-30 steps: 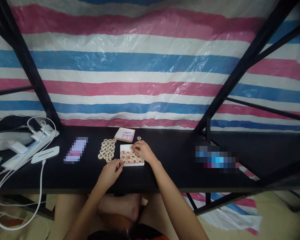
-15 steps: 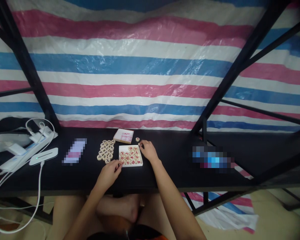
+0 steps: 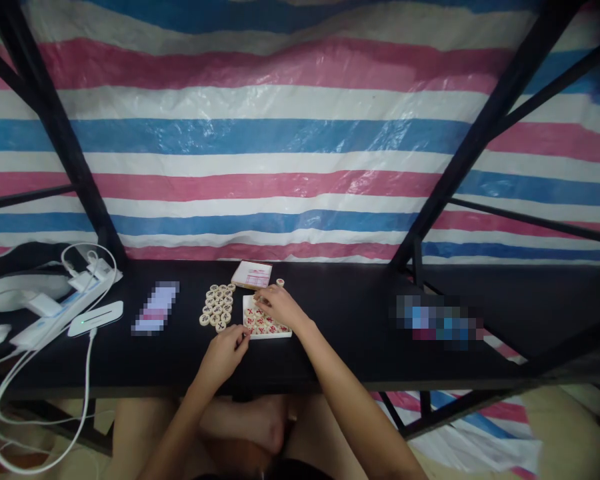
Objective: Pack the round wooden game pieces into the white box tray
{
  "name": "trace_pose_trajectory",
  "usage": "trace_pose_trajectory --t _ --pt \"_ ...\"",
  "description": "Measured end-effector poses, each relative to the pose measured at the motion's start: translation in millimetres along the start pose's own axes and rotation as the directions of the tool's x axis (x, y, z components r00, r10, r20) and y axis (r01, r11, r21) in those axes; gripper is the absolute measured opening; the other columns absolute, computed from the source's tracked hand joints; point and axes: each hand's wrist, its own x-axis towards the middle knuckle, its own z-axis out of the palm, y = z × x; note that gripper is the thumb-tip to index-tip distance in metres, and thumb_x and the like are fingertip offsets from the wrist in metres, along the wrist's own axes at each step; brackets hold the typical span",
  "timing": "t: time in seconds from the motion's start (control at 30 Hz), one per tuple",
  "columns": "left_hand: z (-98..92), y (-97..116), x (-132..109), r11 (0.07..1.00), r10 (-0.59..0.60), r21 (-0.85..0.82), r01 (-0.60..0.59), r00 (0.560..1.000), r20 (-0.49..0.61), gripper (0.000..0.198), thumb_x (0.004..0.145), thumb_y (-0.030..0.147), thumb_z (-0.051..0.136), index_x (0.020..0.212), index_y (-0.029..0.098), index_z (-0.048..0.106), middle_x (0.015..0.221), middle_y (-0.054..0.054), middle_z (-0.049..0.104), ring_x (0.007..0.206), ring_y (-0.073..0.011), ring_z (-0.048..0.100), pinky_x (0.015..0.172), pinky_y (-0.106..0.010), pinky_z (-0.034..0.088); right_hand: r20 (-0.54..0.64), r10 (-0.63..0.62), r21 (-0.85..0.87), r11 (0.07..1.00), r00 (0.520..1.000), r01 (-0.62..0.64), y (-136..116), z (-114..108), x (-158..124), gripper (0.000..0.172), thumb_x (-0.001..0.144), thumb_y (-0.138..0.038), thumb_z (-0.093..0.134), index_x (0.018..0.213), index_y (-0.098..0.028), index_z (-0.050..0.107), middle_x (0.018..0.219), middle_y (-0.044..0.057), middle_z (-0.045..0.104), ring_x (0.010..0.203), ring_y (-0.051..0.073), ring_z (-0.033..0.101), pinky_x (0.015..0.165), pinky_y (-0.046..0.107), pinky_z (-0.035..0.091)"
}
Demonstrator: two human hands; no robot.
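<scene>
A shallow white box (image 3: 275, 336) holds Chinese chess pieces (image 3: 261, 321) with red characters, set in rows. My left hand (image 3: 226, 348) is at its near left corner, thumb and fingers closed on the edge. Over the far part of the box is my right hand (image 3: 283, 309), its fingers pinched on a chess piece that they mostly hide. One loose red-marked piece (image 3: 280, 283) lies just beyond that hand. Left of the box, several pieces with dark characters (image 3: 219, 301) are grouped closely on the black table.
Behind the box lies its white lid (image 3: 253, 274). A blurred phone (image 3: 156, 308) is to the left, near a white device (image 3: 96, 319) and a power strip (image 3: 55, 320) with cables. Another blurred item (image 3: 437, 320) sits at right. Black metal posts (image 3: 63, 127) frame the table.
My right hand has moved left from beside the box to over it, carrying a chess piece from the table. My left hand stays at the box corner. The view has shifted slightly.
</scene>
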Motion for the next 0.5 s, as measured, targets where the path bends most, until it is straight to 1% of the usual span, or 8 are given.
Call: trace_pose_trajectory --t 0.1,0.17,0.2,0.27,0.37,0.43,0.5 --pt "0.1 0 0 1.000 -0.007 0.009 0.007 1.000 0.001 0.022 0.088 0.028 0.039 0.086 0.020 0.060 0.073 0.000 0.055 0.069 -0.0142 0.053 0.064 -0.025 0.039 0.025 -0.023 -0.034 0.999 0.999 0.024 4 2 -2 0.012 0.086 -0.025 0.058 0.086 -0.020 0.069 0.101 0.005 0.066 0.096 0.018 0.055 0.087 0.031 0.037" --pt "-0.1 1 0 1.000 -0.003 0.014 0.003 1.000 0.003 0.022 0.089 0.028 0.039 0.087 0.020 0.060 0.073 0.000 0.055 0.069 -0.0143 0.053 0.065 -0.025 0.039 0.002 -0.018 -0.046 0.999 1.000 0.018 7 2 -6 0.016 0.087 -0.027 0.057 0.080 -0.021 0.070 0.107 0.005 0.064 0.098 0.018 0.054 0.089 0.032 0.036" --pt "-0.3 1 0 1.000 0.001 0.013 -0.001 1.000 0.004 0.023 0.089 0.028 0.039 0.087 0.020 0.060 0.073 0.000 0.056 0.069 -0.0143 0.053 0.065 -0.025 0.039 -0.013 -0.012 -0.053 0.999 1.000 0.011 8 1 -8 0.018 0.087 -0.028 0.056 0.078 -0.020 0.070 0.106 0.005 0.064 0.098 0.018 0.054 0.089 0.032 0.036" --pt "-0.6 1 0 1.000 0.006 0.007 -0.006 1.000 0.001 0.023 0.089 0.028 0.039 0.088 0.020 0.060 0.074 0.000 0.056 0.069 -0.0143 0.053 0.065 -0.025 0.039 -0.023 -0.002 -0.064 0.998 1.000 0.001 7 0 -11 0.022 0.089 -0.028 0.053 0.076 -0.019 0.070 0.098 0.005 0.064 0.093 0.016 0.054 0.087 0.030 0.037" --pt "-0.7 1 0 1.000 0.007 0.009 -0.007 1.000 -0.008 0.023 0.089 0.029 0.039 0.088 0.020 0.060 0.074 0.000 0.056 0.068 -0.0143 0.053 0.064 -0.025 0.039 -0.009 0.016 -0.061 0.998 1.000 -0.016 3 -2 -15 0.027 0.091 -0.029 0.049 0.077 -0.018 0.070 0.085 0.004 0.063 0.082 0.014 0.054 0.079 0.027 0.039" --pt "-0.8 0 0 1.000 0.008 0.013 -0.008 1.000 -0.010 0.022 0.089 0.029 0.040 0.089 0.021 0.060 0.074 0.000 0.057 0.069 -0.0143 0.054 0.064 -0.025 0.039 0.001 0.033 -0.044 0.999 0.999 -0.033 1 -2 -17 0.029 0.092 -0.030 0.048 0.076 -0.018 0.069 0.080 0.004 0.061 0.078 0.014 0.053 0.076 0.025 0.039" --pt "-1.1 0 0 1.000 0.010 0.011 -0.010 1.000 -0.007 0.022 0.089 0.029 0.040 0.089 0.020 0.060 0.075 0.000 0.057 0.069 -0.0143 0.054 0.065 -0.025 0.040 -0.007 0.056 -0.025 0.998 0.998 -0.056 2 -1 -17 0.029 0.091 -0.030 0.048 0.073 -0.018 0.068 0.078 0.003 0.061 0.078 0.014 0.053 0.077 0.025 0.039"
